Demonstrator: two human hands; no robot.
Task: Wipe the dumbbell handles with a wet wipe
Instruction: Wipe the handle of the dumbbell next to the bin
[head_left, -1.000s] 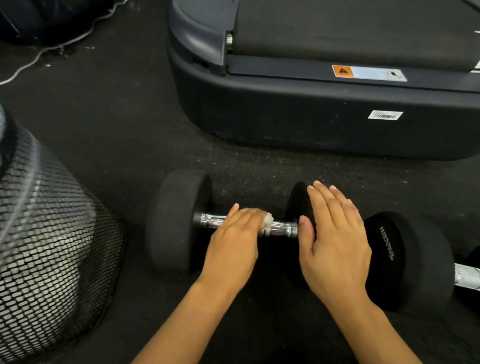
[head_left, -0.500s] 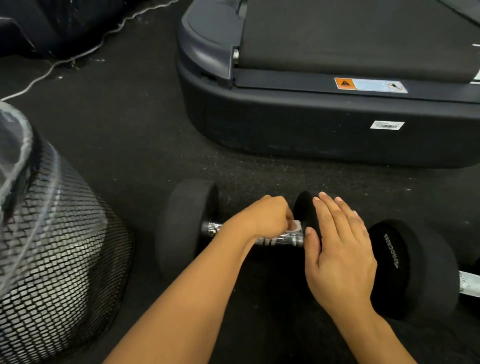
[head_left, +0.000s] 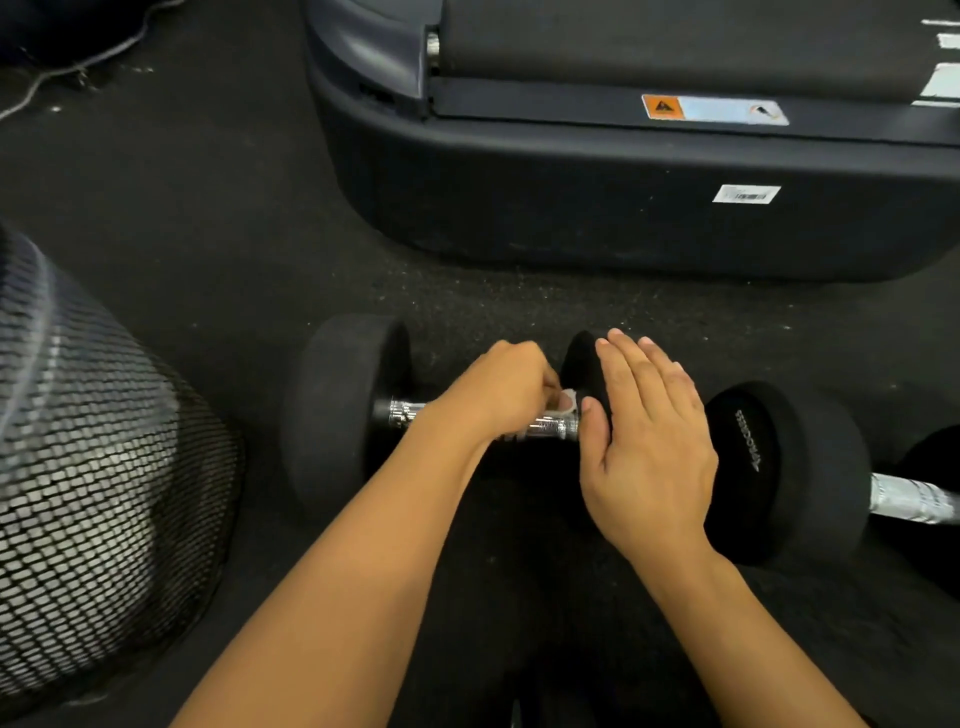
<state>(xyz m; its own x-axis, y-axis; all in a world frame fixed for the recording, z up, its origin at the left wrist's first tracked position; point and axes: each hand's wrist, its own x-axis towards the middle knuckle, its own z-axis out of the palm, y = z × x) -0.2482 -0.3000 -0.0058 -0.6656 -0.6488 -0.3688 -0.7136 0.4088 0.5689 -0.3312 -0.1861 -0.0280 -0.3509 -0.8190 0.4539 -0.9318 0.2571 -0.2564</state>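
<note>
Since a second ago, we note the left hand (head_left: 498, 389) has slid rightward along the chrome handle (head_left: 402, 413) of the near dumbbell (head_left: 337, 410) on the floor (head_left: 208, 208), fingers curled round the bar with the wet wipe (head_left: 563, 408) bunched at the right-end collar. We judge this handle nearly covered. The right hand (head_left: 649, 441) lies flat and spread on the right-hand weight head (head_left: 579, 364), steadying it as before. The second dumbbell (head_left: 779, 467), just beside it, has its handle (head_left: 914, 499) unwiped, in our judgement. The mesh bin (head_left: 104, 467) at left holds a pale liner; we cannot tell its contents.
</note>
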